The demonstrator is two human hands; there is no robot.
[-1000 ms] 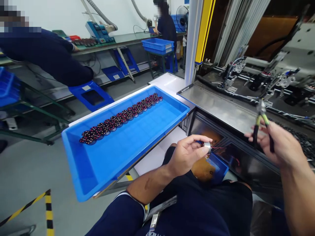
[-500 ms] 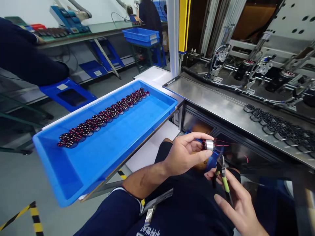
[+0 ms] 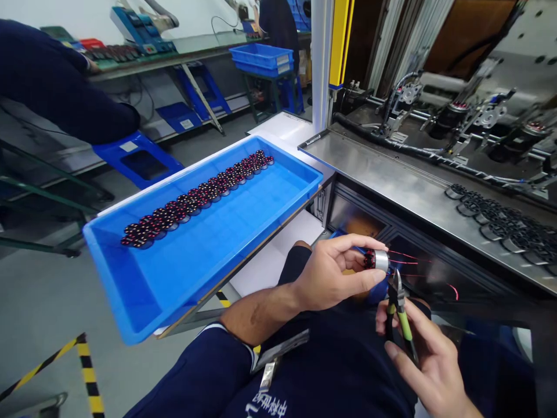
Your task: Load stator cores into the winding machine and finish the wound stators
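The left hand point(image 3: 328, 270) grasps a small round part point(image 3: 378, 260), pinching its silver body between the thumb and the fingers, in front of the person and over the lap. The part lies on its side: its long axis runs roughly across the view, with the red-and-black wound end toward the left palm and the other end facing right. From that right end, thin red wires point(image 3: 402, 262) trail away to the right (their far tips are hard to follow against the dark panels).

The right hand point(image 3: 430, 348) is wrapped loosely around the handles of a pair of pliers point(image 3: 404, 324), with its thumb apart from the other fingers. It sits below and to the right of the part, so the left hand is the nearer one to it. The pliers point upward, their length nearly square to the part's axis, and their tips lie just beside the end that the wires leave. Whether the tips touch a wire cannot be told.

To the left, a blue tray point(image 3: 209, 238) rests on a bench point(image 3: 285, 126) and carries a long row of similar wound parts point(image 3: 198, 197). To the right, a cluster of black rings point(image 3: 494, 223) lies on a steel ledge point(image 3: 369, 159), well apart from both hands.
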